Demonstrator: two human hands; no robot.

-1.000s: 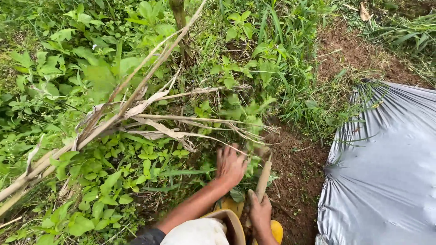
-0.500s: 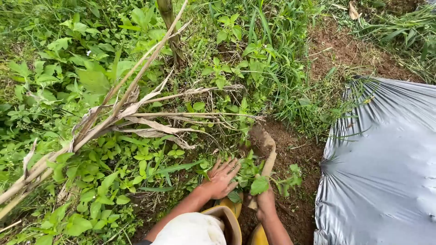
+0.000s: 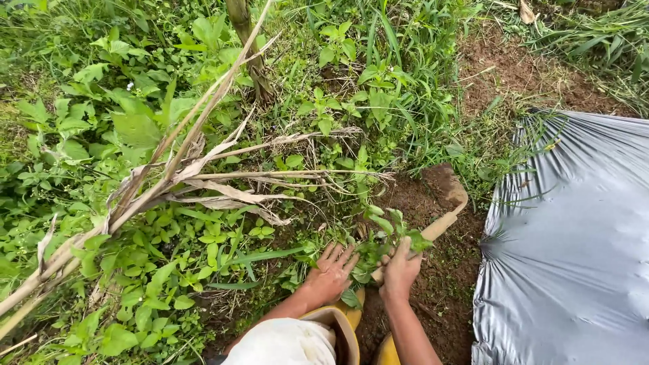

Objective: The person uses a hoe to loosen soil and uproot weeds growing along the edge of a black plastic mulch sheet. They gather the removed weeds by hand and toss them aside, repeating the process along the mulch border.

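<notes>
My right hand [image 3: 400,270] grips the wooden handle of a short hoe-like tool [image 3: 443,222]. Its soil-caked blade [image 3: 447,186] rests on bare brown earth up and to the right of the hand. A clump of leafy green weeds [image 3: 378,242] lies over the handle, just above my right hand and between the two hands. My left hand [image 3: 331,274] lies flat on the ground with its fingers spread, its fingertips touching the edge of that clump.
A grey plastic sheet [image 3: 574,236] covers the ground on the right. Dry pale stalks [image 3: 169,172] lie slantwise across dense green weeds on the left. A thin trunk [image 3: 245,40] stands at the top. My yellow boots [image 3: 353,312] and a white-clad knee [image 3: 284,345] fill the bottom edge.
The tool's blade has swung up and out to the right onto the bare earth. My left hand has drawn back toward my body, and loose weeds now lie over the handle.
</notes>
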